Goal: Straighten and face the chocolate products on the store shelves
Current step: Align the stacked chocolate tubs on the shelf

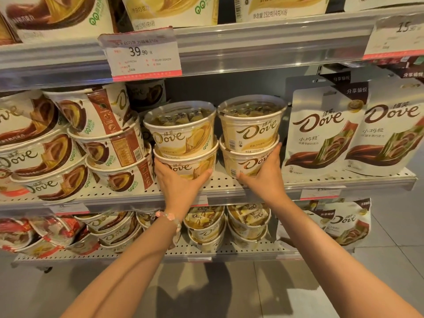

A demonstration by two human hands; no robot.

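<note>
Two stacks of cream-coloured Dove chocolate tubs stand on the middle shelf (229, 182). My left hand (176, 182) grips the bottom tub of the left stack (185, 167), thumb at its right side; another tub (181, 131) sits on top, tilted slightly. My right hand (263, 173) grips the bottom tub of the right stack (245, 162), fingers up its right side, with a tub (251, 123) above it. Both stacks show the Dove logo to the front.
Brown Dove tubs (68, 152) lean in uneven stacks to the left. White Dove pouches (325, 131) stand on the right. More tubs (206, 228) fill the lower shelf. A price tag (142, 55) hangs from the upper shelf edge. Grey floor lies below.
</note>
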